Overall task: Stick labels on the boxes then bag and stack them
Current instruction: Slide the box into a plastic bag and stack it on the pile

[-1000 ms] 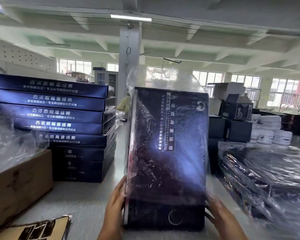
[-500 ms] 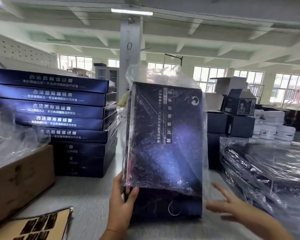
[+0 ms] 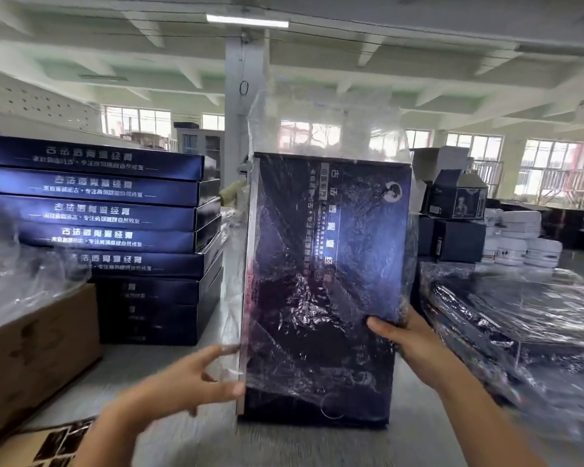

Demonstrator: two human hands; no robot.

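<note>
Gripped dark box (image 3: 327,264), upright in clear bag (image 3: 324,129) on bench (image 3: 284,446), with right hand (image 3: 415,345) fingers curled round its edge; touched bag with left hand (image 3: 182,382) fingers spread, released.

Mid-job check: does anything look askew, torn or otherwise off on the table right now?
Nothing looks damaged. The bag on the upright box stops short, leaving the box's bottom strip bare. The stack of boxes on the left sits slightly staggered.
</note>
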